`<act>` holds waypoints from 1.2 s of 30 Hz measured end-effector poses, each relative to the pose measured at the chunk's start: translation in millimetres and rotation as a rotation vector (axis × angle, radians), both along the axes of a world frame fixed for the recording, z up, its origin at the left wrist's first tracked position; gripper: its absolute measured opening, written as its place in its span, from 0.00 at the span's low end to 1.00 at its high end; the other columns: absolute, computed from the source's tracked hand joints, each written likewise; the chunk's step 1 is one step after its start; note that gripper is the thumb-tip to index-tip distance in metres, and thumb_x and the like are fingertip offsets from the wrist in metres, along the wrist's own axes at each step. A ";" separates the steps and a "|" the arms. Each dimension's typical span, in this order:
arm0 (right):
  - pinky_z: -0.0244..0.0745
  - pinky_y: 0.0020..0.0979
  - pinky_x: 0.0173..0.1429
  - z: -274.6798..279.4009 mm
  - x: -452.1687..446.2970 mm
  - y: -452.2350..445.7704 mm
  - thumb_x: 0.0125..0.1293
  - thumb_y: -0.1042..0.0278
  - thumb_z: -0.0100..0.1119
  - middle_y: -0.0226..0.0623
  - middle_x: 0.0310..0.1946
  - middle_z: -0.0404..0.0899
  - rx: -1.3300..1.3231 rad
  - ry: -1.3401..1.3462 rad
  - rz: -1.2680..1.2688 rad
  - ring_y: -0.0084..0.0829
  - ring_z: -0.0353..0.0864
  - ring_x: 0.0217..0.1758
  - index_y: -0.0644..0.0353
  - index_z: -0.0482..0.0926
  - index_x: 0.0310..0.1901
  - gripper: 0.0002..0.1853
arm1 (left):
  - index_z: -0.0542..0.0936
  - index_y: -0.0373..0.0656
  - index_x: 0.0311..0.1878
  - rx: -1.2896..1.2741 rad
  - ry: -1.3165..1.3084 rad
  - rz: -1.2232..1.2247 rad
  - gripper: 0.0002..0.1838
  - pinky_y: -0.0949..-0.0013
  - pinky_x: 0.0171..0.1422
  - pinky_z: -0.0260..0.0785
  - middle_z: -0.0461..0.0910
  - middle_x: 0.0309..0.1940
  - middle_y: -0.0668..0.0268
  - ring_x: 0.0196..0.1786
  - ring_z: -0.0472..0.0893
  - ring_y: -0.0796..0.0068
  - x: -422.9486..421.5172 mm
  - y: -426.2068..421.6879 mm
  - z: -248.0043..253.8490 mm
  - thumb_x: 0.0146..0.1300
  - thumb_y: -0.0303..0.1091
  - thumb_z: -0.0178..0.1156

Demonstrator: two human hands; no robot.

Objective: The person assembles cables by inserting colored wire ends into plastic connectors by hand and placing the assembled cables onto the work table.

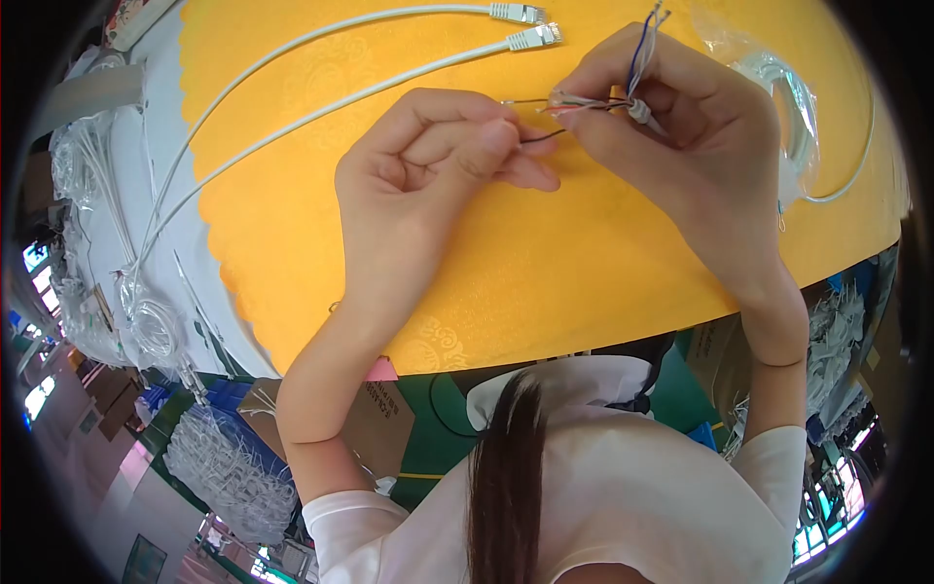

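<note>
Over the yellow cloth, my left hand (438, 146) is closed, its thumb and fingertips pinching a thin dark wire (543, 137). Close by on the right, my right hand (671, 117) is closed round a bundle of thin coloured wires (598, 101). Blue and white strands (642, 49) stick up above that hand, and a white knot-like piece (638, 110) shows between its fingers. Another thin strand (525, 101) spans the gap between the hands. Two white cables with clear plugs (533, 37) lie beyond my left hand.
The yellow tablecloth (506, 263) covers the table. A coiled cable in clear plastic (793, 117) lies at the right. Bagged cables (151, 326) rest at the left edge. Below the table are a cardboard box (375, 423) and a heap of white cables (233, 477).
</note>
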State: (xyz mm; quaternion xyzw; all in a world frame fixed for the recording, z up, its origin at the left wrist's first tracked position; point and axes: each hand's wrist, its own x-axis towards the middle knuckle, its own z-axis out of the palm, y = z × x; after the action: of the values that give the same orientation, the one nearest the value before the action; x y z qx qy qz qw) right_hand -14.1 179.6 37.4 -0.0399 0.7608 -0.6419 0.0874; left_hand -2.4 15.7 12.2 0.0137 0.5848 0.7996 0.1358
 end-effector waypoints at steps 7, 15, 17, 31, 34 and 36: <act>0.59 0.10 0.32 3.2 0.9 1.2 0.50 0.84 0.56 0.23 0.28 0.72 0.119 0.034 0.051 0.11 0.69 0.33 0.63 0.74 0.30 0.06 | 0.70 0.31 0.43 0.078 -0.108 -0.001 0.10 0.71 0.40 0.73 0.77 0.33 0.54 0.31 0.79 0.67 -2.5 -5.6 -2.2 0.62 0.27 0.49; 0.54 0.10 0.27 1.9 1.1 0.5 0.48 0.84 0.55 0.22 0.28 0.70 0.119 0.056 0.083 0.08 0.67 0.31 0.63 0.74 0.29 0.07 | 0.70 0.30 0.42 0.015 -0.098 -0.017 0.09 0.72 0.38 0.73 0.78 0.30 0.55 0.30 0.79 0.69 -2.7 -6.1 0.9 0.61 0.26 0.49; 0.53 0.10 0.26 1.2 1.1 0.6 0.47 0.86 0.54 0.23 0.28 0.71 0.154 0.109 0.097 0.08 0.67 0.29 0.63 0.73 0.29 0.07 | 0.70 0.30 0.42 0.017 -0.103 -0.012 0.09 0.72 0.38 0.72 0.78 0.29 0.56 0.30 0.79 0.69 -2.8 -6.5 0.9 0.61 0.27 0.49; 0.52 0.11 0.25 0.7 1.8 0.9 0.45 0.87 0.53 0.25 0.28 0.71 0.189 0.179 0.083 0.09 0.68 0.29 0.64 0.74 0.29 0.09 | 0.69 0.32 0.42 0.030 0.025 -0.012 0.09 0.74 0.39 0.72 0.75 0.36 0.61 0.35 0.78 0.75 -0.8 -5.6 0.2 0.60 0.24 0.50; 0.52 0.10 0.25 1.3 2.3 0.5 0.45 0.87 0.54 0.25 0.28 0.71 0.201 0.187 0.101 0.09 0.69 0.29 0.64 0.74 0.28 0.09 | 0.69 0.32 0.43 0.049 0.030 -0.016 0.09 0.74 0.40 0.72 0.75 0.36 0.61 0.36 0.78 0.76 -0.9 -6.6 -0.5 0.60 0.24 0.50; 0.52 0.10 0.25 2.3 2.4 0.2 0.45 0.87 0.54 0.25 0.28 0.71 0.214 0.179 0.105 0.09 0.68 0.29 0.64 0.74 0.28 0.09 | 0.69 0.32 0.43 0.058 0.028 -0.020 0.08 0.74 0.40 0.72 0.75 0.36 0.61 0.36 0.78 0.76 -0.7 -6.5 -0.7 0.60 0.23 0.50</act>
State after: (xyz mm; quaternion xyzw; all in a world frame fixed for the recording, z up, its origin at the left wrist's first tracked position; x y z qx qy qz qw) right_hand -11.8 179.8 39.7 -0.1272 0.8266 -0.5453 0.0563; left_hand -3.1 9.2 11.5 0.0348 0.5629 0.8146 0.1353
